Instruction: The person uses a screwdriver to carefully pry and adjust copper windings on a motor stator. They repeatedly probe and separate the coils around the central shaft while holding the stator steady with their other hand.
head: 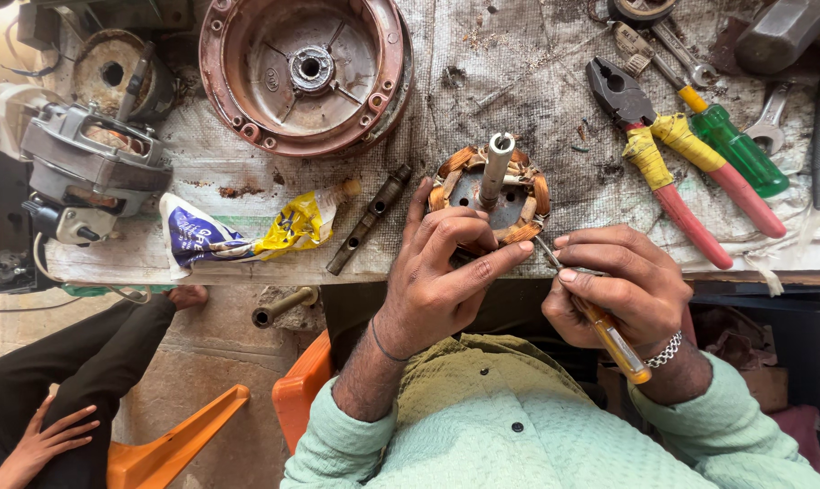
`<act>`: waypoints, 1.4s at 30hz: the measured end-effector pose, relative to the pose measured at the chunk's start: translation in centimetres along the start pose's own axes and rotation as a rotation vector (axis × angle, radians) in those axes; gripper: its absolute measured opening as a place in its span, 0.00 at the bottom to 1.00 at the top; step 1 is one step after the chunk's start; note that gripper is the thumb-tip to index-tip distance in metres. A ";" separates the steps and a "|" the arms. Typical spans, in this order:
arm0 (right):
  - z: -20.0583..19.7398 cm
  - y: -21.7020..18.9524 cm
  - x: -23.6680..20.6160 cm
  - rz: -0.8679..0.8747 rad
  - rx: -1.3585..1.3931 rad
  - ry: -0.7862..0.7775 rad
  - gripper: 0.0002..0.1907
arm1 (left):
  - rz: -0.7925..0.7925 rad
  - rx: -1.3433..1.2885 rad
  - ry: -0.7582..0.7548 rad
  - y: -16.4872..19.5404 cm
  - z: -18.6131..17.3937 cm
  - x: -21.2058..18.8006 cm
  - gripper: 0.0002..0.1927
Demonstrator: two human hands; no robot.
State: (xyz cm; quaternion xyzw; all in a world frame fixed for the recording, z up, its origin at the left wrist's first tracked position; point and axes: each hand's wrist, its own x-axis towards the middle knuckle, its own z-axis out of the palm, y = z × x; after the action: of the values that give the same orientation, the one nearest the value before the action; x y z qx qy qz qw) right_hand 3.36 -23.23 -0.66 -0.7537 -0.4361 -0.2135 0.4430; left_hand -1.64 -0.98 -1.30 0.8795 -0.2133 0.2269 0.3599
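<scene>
A round stator with copper windings and an upright grey shaft sits near the front edge of the workbench. My left hand rests its fingers on the stator's near side and steadies it. My right hand grips a small screwdriver with a clear yellow handle; its thin metal tip points at the stator's lower right edge.
A large reddish round housing lies at the back. Red-and-yellow pliers, a green screwdriver, wrenches and a hammer lie at the right. A grey motor, a crumpled wrapper and a metal bar are on the left. Another person's hand is at bottom left.
</scene>
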 end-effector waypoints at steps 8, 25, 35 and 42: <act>-0.1 0.1 -0.8 0.060 0.039 0.040 0.13 | 0.013 0.113 -0.004 0.4 0.1 0.0 0.21; -0.3 -0.1 0.9 0.034 0.156 -0.031 0.13 | 0.000 -0.046 0.057 0.5 -0.4 0.3 0.14; 0.0 0.0 0.9 -0.062 0.111 -0.073 0.13 | -0.001 -0.030 0.131 0.9 -0.3 0.3 0.11; 0.2 0.4 0.7 -0.089 0.120 -0.047 0.11 | 0.013 -0.008 0.119 0.8 0.0 0.3 0.12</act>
State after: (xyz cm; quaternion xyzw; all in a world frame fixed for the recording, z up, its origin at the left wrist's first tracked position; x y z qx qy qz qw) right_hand 4.01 -22.86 -0.43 -0.7105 -0.4913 -0.1886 0.4672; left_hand -1.85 -1.58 -0.73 0.8616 -0.1983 0.2802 0.3739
